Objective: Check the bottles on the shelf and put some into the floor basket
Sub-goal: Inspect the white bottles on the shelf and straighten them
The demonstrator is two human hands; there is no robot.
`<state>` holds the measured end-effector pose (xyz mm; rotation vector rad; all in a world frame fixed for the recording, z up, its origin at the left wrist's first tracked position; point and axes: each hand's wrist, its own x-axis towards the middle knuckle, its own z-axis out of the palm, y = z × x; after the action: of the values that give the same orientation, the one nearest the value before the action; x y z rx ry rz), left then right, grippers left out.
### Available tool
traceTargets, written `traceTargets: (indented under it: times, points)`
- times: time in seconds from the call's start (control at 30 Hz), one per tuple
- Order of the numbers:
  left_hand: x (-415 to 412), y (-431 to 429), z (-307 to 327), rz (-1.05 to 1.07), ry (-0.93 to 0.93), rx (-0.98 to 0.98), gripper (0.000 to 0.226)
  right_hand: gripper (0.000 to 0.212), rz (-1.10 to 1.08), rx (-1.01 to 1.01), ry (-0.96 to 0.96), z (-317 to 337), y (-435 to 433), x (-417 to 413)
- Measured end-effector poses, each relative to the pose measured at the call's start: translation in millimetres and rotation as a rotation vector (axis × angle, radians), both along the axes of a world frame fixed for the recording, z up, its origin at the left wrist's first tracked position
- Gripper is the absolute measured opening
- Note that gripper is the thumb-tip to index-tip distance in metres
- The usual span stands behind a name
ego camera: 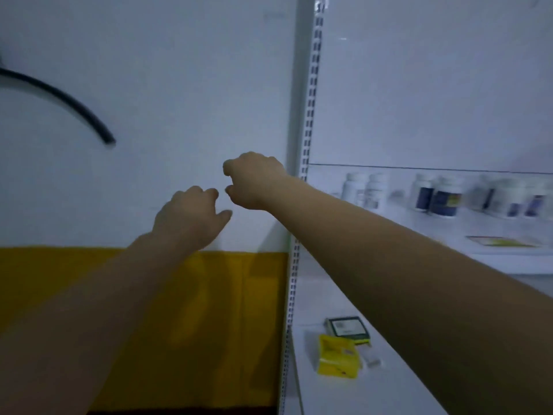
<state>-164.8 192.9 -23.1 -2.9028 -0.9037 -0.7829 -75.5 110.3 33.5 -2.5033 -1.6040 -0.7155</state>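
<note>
Before the white wall, beside the shelf of bottles, both arms are being held out — left hand loose and empty, right hand clenched on nothing.

- The light is dim and bluish-grey throughout; I can't tell where it comes from.
- My left hand and right hand have soft edges and cast no clear shadows.
- Right of my right hand, the bottles are smeared and their labels can't be read.
- Far left of my left hand, a black cable is streaked by motion blur.
- Just right of my right hand, the slotted upright bows with the wide lens and has a faint glint near its top.
- Below my hands, the yellow panel looks muddy and is darkest at the bottom edge.
</note>
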Motion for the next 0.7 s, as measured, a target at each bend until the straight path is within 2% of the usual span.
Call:
traceTargets:
  times: [0.17,0.4,0.53,0.7]
  points:
    - [74,-102,32,-0.175,-0.033,0.077,0.049,0.033,-0.168,0.007,-0.019,29,-114,61]
    - [163,-226,37,-0.276,-0.083,-0.008,0.042,0.034,-0.295,0.012,0.07,29,-258,143]
    - [184,-260,27,-0.244,-0.069,-0.015,0.043,0.034,-0.306,0.033,0.143,23,-296,173]
    - [182,-256,23,-0.153,0.0,0.002,0.045,0.034,-0.236,0.046,0.211,10,-299,189]
